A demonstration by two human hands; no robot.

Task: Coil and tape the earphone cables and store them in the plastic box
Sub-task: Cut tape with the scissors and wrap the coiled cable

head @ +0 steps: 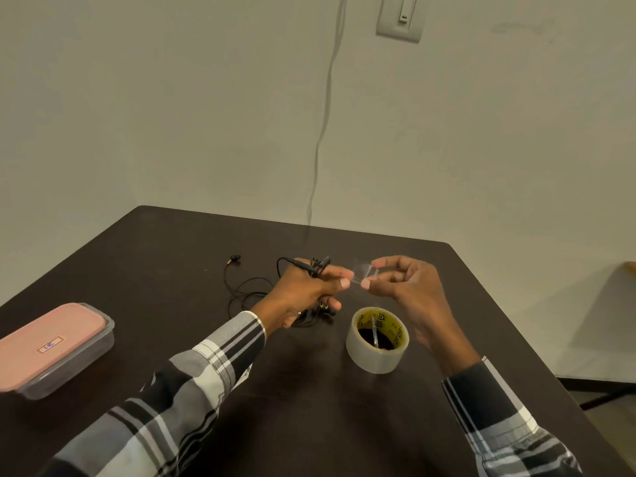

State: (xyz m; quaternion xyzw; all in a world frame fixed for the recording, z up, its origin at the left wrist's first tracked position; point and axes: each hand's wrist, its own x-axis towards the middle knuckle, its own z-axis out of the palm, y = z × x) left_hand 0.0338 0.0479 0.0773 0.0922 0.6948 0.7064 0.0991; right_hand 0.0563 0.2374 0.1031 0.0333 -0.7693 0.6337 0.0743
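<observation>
On the far left of the dark brown table (309,407) sits the plastic box (51,352); it is clear, it has a pink lid, and the lid is on; it lies near the table's left edge, well apart from the hands. Further right, a loose black earphone cable (241,287) lies on the table, with one small earbud (235,258) at its far end; the cable curls back toward the person's left hand (303,292). The left hand is held above the table with its fingers curled around a bundle of black earphone cable (311,266); some of the bundle sticks out above the fingers and some hangs out below the hand; the thumb and first finger of this hand also pinch one end of a small piece of clear tape (361,271). The right hand (409,290) pinches the other end of the tape between its thumb and first finger, with its other fingers loosely bent; the tape is stretched flat between the two hands. Just below the right hand, a roll of clear tape (377,342) stands on the table, with a yellow ring inside it. Both arms wear sleeves (192,390) with black, white and grey checks. Behind the table is a pale wall with a thin wire (323,125) hanging down it and a switch (401,17) up high.
</observation>
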